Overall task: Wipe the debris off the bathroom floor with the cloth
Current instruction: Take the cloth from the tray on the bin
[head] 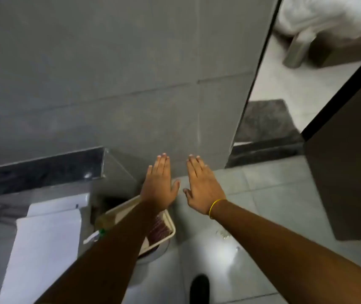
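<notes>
Both my hands are stretched out in front of me, palms down, fingers straight and together, holding nothing. My left hand (159,183) hovers above a cream tray (172,222) that sits by the toilet. My right hand (201,183), with a yellow band on its wrist, is over the grey tiled bathroom floor (263,200). Small pale bits of debris (224,234) lie on the floor under my right forearm, near a bright wet-looking patch. I cannot see a cloth for certain; something reddish and striped (161,230) lies in the tray.
A white toilet (48,244) stands at the lower left below a dark ledge (41,170). The grey tiled wall (109,73) is straight ahead. A brown door (346,183) stands open at right, with a grey mat (265,119) and a bed beyond. A dark shoe tip (199,286) shows at the bottom.
</notes>
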Motion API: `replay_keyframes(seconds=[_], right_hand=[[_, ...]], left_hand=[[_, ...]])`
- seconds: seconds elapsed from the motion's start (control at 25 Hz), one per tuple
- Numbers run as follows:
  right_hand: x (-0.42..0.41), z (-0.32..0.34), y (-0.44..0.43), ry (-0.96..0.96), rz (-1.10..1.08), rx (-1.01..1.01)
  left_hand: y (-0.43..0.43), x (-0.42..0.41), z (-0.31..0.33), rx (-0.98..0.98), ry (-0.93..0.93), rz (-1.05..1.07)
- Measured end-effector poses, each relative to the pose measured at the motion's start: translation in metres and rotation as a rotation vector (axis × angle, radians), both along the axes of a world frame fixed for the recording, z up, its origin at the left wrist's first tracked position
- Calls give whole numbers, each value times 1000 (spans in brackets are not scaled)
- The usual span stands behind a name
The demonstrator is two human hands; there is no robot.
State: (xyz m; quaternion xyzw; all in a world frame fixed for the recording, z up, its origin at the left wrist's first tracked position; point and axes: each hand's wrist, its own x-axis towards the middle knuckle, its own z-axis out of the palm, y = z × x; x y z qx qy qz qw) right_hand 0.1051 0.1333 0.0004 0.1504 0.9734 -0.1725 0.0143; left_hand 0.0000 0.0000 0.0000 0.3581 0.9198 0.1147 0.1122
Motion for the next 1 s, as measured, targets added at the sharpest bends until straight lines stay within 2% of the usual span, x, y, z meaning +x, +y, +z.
replay_keyframes(seconds=[0.2,0.24,0.28,0.36,0.44,0.56,0.64,0.68,0.76,0.84,0.92,1.0], right_hand=[[-46,-243,-105,-301,84,-391],[-56,-277,-121,-341,95,-420],[-68,-310,-135,-356,107,-423],[-88,-374,-160,-456,95,-419],[-102,-427,-172,-533,28,-385],[-111,-473,-182,-462,-66,-415],[-112,-488,-184,-399,-96,-320],[-112,-494,-185,-371,-147,-370],[-113,-492,-183,-355,-161,-447],[-111,-477,-174,-356,-74,-551],[-105,-459,-163,-265,-53,-685],[-95,-432,-141,-119,-182,-901]], left_hand=[[-93,-24,-253,-255,-428,276],[-104,-28,-288,-285,-496,265],[-113,-33,-320,-229,-539,313],[-127,-41,-379,-125,-593,481],[-135,-49,-430,-161,-604,654],[-139,-46,-470,-218,-605,844],[-142,-44,-481,-140,-633,1056],[-144,-43,-486,-54,-700,1176],[-145,-48,-490,150,-961,1328],[-142,-57,-481,347,-1118,1422],[-136,-64,-462,400,-1047,1414],[-121,-61,-431,462,-926,1310]])
